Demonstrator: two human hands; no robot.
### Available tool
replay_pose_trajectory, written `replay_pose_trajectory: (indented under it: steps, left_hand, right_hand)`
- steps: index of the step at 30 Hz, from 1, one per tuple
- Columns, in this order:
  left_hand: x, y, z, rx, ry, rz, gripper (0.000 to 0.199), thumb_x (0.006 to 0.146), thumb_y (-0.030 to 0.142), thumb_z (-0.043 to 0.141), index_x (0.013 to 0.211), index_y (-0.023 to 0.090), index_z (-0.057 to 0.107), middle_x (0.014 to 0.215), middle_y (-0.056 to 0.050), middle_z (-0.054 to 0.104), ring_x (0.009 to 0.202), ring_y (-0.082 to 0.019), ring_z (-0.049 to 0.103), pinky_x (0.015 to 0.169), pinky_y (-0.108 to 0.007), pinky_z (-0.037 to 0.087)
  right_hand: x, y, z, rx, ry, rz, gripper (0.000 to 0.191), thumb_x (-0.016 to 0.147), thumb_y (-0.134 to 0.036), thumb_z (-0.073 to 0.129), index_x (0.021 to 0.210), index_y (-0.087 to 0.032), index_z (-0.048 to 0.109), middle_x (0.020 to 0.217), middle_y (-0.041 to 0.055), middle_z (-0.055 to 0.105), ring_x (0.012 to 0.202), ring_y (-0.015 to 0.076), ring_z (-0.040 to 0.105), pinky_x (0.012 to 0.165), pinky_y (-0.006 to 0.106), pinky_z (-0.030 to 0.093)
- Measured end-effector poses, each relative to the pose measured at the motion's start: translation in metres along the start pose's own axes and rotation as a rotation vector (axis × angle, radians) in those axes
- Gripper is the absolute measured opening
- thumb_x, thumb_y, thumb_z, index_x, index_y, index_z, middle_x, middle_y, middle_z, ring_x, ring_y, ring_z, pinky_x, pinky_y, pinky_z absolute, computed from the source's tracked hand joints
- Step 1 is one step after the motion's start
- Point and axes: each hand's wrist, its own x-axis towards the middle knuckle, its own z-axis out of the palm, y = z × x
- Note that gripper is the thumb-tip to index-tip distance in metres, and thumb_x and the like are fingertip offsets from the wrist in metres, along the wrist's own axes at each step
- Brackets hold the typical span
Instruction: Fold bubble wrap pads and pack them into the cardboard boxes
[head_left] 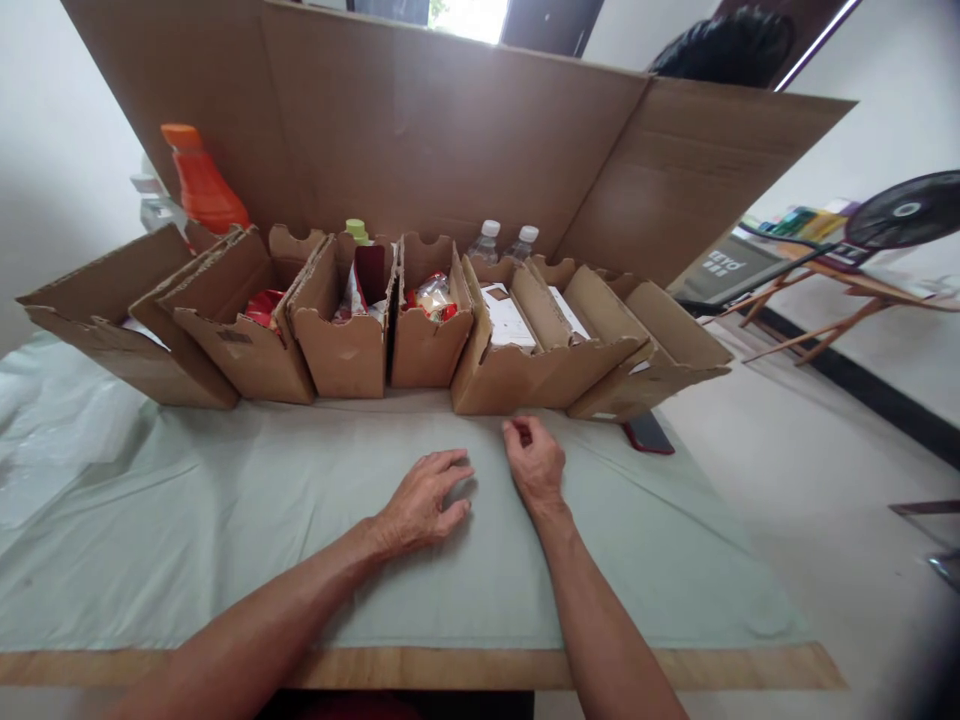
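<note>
My left hand [426,503] rests over the pale green cloth [315,560], its thumb and fingers apart and nothing between them. Just right of it, my right hand [536,462] has its fingers curled in loosely, with no object showing in them. The right hand is nearest to the front of a cardboard box [499,388] that holds white boxes [506,318]. Neither hand touches a container. Left of that stands a narrower cardboard box [426,355] with red and clear packets [436,297] in it.
More open cardboard boxes [337,352] line up along the back, before a tall cardboard panel [450,130]. Behind them stand an orange bottle [206,190] and clear bottles [486,240]. Clear plastic [60,430] lies left, a dark phone-like slab [649,434] right. A fan [904,212] stands beyond.
</note>
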Motion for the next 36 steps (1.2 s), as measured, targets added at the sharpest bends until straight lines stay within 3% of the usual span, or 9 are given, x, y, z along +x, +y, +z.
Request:
replay_pose_trajectory:
  steps: [2, 5, 11, 21, 30, 36]
  left_hand:
    - [0.000, -0.001, 0.001, 0.019, 0.010, 0.017, 0.049, 0.083, 0.020, 0.066, 0.132, 0.019, 0.067, 0.149, -0.016, 0.059, 0.137, -0.034, 0.056, 0.115, -0.056, 0.045]
    - [0.000, -0.002, 0.002, 0.025, 0.020, 0.029, 0.047, 0.082, 0.019, 0.066, 0.130, 0.018, 0.068, 0.147, -0.017, 0.060, 0.135, -0.033, 0.057, 0.114, -0.056, 0.046]
    - [0.000, -0.001, 0.001, 0.030, 0.013, 0.032, 0.047, 0.082, 0.019, 0.065, 0.129, 0.017, 0.068, 0.147, -0.018, 0.060, 0.134, -0.034, 0.057, 0.112, -0.056, 0.047]
    - [0.000, 0.002, 0.001, 0.042, 0.026, 0.029, 0.045, 0.082, 0.017, 0.064, 0.126, 0.017, 0.069, 0.146, -0.018, 0.060, 0.133, -0.033, 0.058, 0.111, -0.056, 0.047]
    - [0.001, 0.003, 0.001, 0.045, 0.019, 0.032, 0.046, 0.081, 0.016, 0.065, 0.126, 0.017, 0.070, 0.145, -0.018, 0.061, 0.133, -0.034, 0.059, 0.111, -0.056, 0.048]
    - [0.001, 0.000, 0.002, 0.038, 0.019, 0.038, 0.044, 0.081, 0.017, 0.067, 0.124, 0.015, 0.071, 0.145, -0.020, 0.061, 0.133, -0.034, 0.058, 0.113, -0.054, 0.046]
  right_hand:
    - [-0.003, -0.004, 0.007, 0.019, -0.014, -0.105, 0.035, 0.089, -0.045, 0.052, 0.102, -0.019, 0.072, 0.100, 0.0121, 0.077, 0.093, 0.0267, 0.071, 0.093, 0.041, 0.052]
    - [0.003, -0.009, 0.018, 0.034, -0.022, -0.217, 0.042, 0.086, -0.038, 0.057, 0.120, -0.018, 0.070, 0.122, 0.0142, 0.073, 0.116, 0.0300, 0.066, 0.104, 0.045, 0.048]
    - [0.014, -0.004, 0.031, 0.024, -0.053, -0.270, 0.055, 0.085, -0.032, 0.058, 0.139, -0.017, 0.061, 0.141, 0.0165, 0.064, 0.130, 0.0329, 0.059, 0.104, 0.051, 0.049]
    - [0.014, 0.000, 0.033, 0.011, -0.084, -0.265, 0.058, 0.087, -0.031, 0.056, 0.143, -0.016, 0.057, 0.145, 0.0174, 0.061, 0.135, 0.0332, 0.057, 0.104, 0.052, 0.048]
    - [0.010, 0.002, 0.028, 0.017, -0.079, -0.271, 0.045, 0.088, -0.030, 0.054, 0.130, -0.019, 0.066, 0.134, 0.0145, 0.069, 0.124, 0.0299, 0.063, 0.104, 0.049, 0.050]
    - [0.010, 0.002, 0.031, 0.015, -0.092, -0.279, 0.053, 0.085, -0.030, 0.058, 0.136, -0.020, 0.064, 0.143, 0.0143, 0.064, 0.133, 0.0311, 0.058, 0.107, 0.051, 0.047]
